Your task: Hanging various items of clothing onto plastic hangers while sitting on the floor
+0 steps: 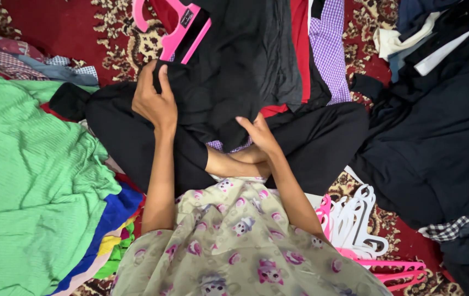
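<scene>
While both hands (207,118) grip the black garment (229,71), its pink hanger (177,30) is half-hidden.

Hangers (363,230) right of lap, garment (229,71) ahead
</scene>
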